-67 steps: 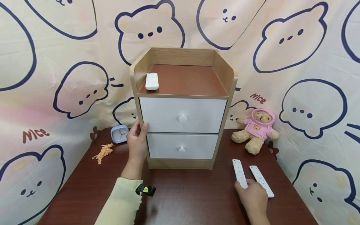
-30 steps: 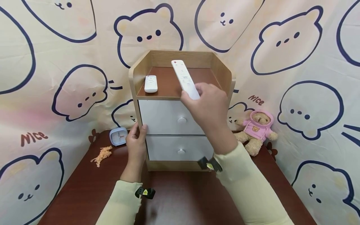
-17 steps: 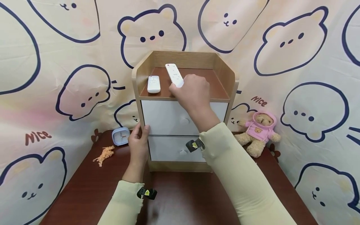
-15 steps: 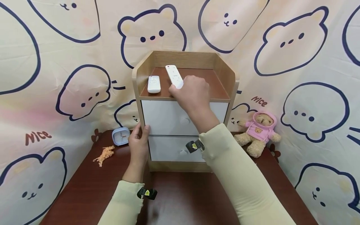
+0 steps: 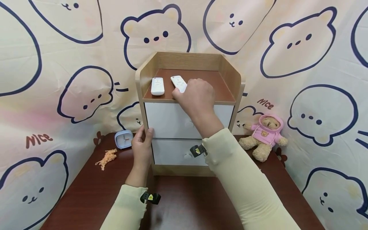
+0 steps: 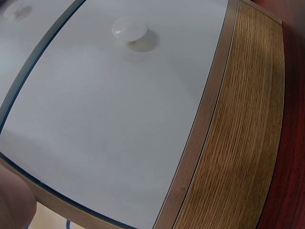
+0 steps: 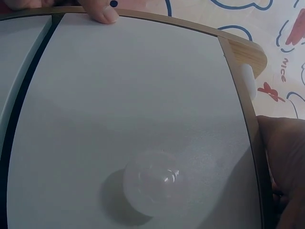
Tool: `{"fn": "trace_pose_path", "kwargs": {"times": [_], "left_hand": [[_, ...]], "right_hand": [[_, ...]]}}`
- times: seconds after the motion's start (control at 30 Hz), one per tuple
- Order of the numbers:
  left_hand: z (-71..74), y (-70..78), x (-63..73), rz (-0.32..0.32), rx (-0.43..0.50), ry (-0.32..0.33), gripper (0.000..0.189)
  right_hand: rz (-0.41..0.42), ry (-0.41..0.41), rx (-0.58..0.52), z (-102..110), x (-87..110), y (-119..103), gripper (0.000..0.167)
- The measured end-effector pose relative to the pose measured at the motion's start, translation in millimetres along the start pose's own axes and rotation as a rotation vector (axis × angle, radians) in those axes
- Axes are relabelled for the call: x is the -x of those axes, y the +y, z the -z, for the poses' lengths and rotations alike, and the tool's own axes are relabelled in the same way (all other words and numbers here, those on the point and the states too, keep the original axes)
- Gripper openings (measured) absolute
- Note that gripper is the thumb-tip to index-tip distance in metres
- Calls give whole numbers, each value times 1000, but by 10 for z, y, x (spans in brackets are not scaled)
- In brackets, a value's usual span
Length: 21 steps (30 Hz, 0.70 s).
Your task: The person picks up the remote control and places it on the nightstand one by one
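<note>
My right hand (image 5: 198, 99) holds a white remote control (image 5: 179, 83) over the brown top shelf of a small two-drawer cabinet (image 5: 187, 60). The thumb lies along its near end; the other fingers are mostly hidden behind the hand. To its left, a second white remote control (image 5: 157, 86) lies flat on the shelf. With the thumb on the front edge and the fingers along the side, my left hand (image 5: 141, 150) grips the cabinet's left side. Both drawers are closed; the right arm partly covers the upper knob. In the left wrist view, a thumb tip (image 6: 14, 200) touches the frame.
A blue square clock (image 5: 123, 139) and a bundle of orange yarn (image 5: 106, 158) sit on the dark table (image 5: 77, 191) at left. At right sits a teddy bear (image 5: 265, 135) in a pink hoodie. A patterned curtain (image 5: 86, 57) hangs behind the cabinet.
My right hand has carried the remote control from the right of the table up to the shelf, and its far end has just tipped down. The left hand stays on the cabinet.
</note>
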<state>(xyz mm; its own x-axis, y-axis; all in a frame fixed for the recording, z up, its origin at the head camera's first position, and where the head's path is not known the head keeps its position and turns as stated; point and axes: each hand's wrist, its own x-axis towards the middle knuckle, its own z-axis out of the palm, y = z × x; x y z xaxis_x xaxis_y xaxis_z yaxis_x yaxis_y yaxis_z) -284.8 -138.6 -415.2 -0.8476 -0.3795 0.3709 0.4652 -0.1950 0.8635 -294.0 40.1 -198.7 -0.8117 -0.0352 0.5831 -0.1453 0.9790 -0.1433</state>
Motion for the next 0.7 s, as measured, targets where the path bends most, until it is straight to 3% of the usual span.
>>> {"fn": "trace_pose_path", "kwargs": {"times": [0.27,0.53,0.6,0.7], "left_hand": [[3,-11,13,2,0,4,45],[4,-34,10,-7,4,8,43],[4,-36,0,-7,5,4,43],[7,-41,-8,-5,-9,1,44]], "right_hand": [[9,5,14,-24,-5,9,48],[-6,-8,-40,19,27,46,68],[12,15,-71,42,85,70,68],[81,116,-187,34,244,136,62]]}}
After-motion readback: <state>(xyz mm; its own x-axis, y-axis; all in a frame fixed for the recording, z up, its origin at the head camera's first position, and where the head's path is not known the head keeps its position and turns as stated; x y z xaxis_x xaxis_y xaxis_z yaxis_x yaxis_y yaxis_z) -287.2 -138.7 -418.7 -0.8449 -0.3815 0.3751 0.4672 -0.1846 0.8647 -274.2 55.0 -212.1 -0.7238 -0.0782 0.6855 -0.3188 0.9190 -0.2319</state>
